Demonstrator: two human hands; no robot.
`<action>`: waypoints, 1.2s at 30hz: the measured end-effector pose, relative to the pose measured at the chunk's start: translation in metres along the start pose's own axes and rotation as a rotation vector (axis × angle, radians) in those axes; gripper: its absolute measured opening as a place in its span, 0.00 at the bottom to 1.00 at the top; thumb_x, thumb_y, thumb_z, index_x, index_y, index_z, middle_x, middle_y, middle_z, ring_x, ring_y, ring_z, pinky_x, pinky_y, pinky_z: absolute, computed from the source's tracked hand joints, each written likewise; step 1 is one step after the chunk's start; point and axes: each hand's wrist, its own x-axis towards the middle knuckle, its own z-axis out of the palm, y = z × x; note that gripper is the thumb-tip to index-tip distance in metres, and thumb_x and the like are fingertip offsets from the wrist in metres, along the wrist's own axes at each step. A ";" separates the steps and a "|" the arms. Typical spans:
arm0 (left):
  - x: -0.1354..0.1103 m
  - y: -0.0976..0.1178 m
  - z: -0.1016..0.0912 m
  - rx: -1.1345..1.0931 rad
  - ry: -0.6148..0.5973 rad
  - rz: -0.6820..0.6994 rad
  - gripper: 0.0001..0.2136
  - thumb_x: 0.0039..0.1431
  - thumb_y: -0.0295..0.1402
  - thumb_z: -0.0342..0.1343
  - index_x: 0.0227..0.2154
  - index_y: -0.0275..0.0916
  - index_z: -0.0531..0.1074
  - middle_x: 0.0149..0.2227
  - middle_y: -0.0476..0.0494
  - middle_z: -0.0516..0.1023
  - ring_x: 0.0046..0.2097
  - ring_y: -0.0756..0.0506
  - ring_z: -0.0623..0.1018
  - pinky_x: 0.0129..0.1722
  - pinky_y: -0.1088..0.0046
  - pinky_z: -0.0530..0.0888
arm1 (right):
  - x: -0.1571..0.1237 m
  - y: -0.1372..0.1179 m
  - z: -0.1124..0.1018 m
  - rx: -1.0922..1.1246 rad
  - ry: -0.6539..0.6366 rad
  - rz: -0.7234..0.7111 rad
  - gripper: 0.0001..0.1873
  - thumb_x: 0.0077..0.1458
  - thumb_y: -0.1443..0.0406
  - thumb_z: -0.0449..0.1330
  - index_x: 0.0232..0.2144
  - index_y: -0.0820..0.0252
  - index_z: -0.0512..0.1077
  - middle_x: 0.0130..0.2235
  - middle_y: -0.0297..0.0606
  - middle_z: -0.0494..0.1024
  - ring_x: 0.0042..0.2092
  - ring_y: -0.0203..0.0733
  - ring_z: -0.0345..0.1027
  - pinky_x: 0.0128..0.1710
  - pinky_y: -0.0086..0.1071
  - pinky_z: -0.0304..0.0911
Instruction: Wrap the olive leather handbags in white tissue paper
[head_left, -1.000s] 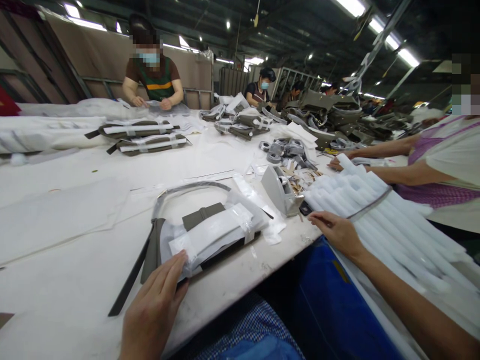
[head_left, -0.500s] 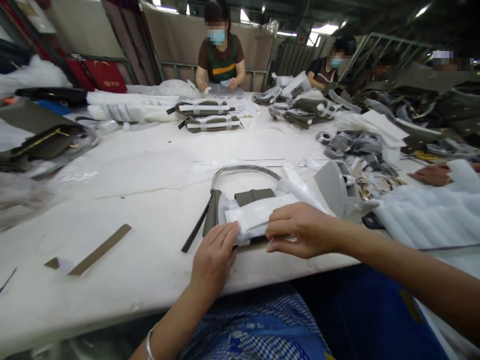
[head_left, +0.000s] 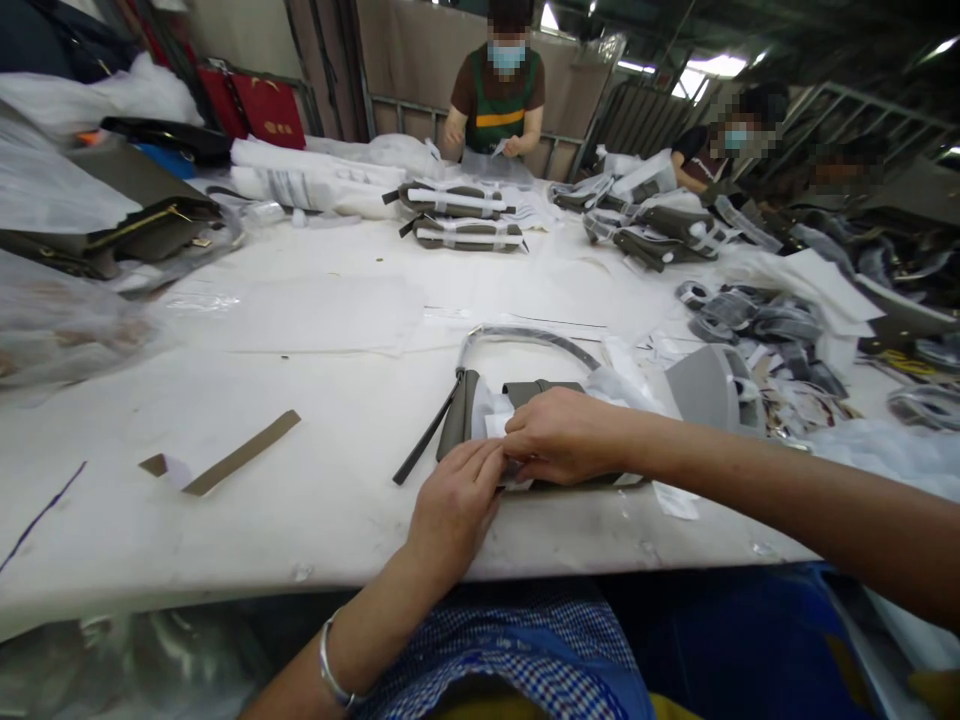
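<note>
An olive-grey handbag (head_left: 454,420) lies on the white table in front of me, its strap (head_left: 525,333) arched behind it under clear plastic wrap. A white wrapping sheet (head_left: 495,426) covers part of its front, mostly hidden by my hands. My left hand (head_left: 459,500) rests on the bag's near left edge, fingers stretched out and lying flat. Close beside those fingertips, my right hand (head_left: 559,435) is closed in a pinch over the white sheet. A dark strap end (head_left: 424,437) hangs out to the left of the bag.
A brown strip (head_left: 244,452) lies to the left. Wrapped bags (head_left: 469,235) sit at the back, with rolled straps (head_left: 765,320) and a grey tape dispenser-like object (head_left: 709,385) to the right. A co-worker (head_left: 499,100) stands across the table (head_left: 337,530); another person is at the back right.
My right hand has moved left across the bag, up to my left fingertips, and now covers most of the white sheet. The view has shifted, so the scene sits further right.
</note>
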 end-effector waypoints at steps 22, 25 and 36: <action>0.002 0.011 0.008 0.001 0.219 -0.072 0.13 0.62 0.36 0.61 0.48 0.38 0.73 0.46 0.43 0.81 0.48 0.43 0.78 0.52 0.65 0.74 | 0.037 -0.002 -0.032 -0.115 -0.374 0.173 0.05 0.54 0.69 0.64 0.32 0.56 0.81 0.30 0.39 0.81 0.30 0.40 0.72 0.26 0.30 0.51; 0.002 0.012 0.008 -0.007 0.209 -0.076 0.15 0.62 0.36 0.60 0.49 0.39 0.72 0.48 0.43 0.80 0.49 0.43 0.77 0.52 0.64 0.74 | 0.050 0.003 -0.033 -0.110 -0.414 0.201 0.03 0.52 0.64 0.67 0.30 0.58 0.81 0.26 0.39 0.79 0.30 0.43 0.73 0.26 0.31 0.53; 0.002 0.014 0.011 -0.022 0.205 -0.139 0.11 0.64 0.38 0.58 0.46 0.40 0.72 0.47 0.43 0.79 0.46 0.43 0.78 0.47 0.65 0.75 | 0.064 0.043 -0.025 -0.048 -0.351 0.146 0.14 0.48 0.52 0.69 0.30 0.56 0.80 0.27 0.35 0.78 0.29 0.38 0.67 0.26 0.31 0.45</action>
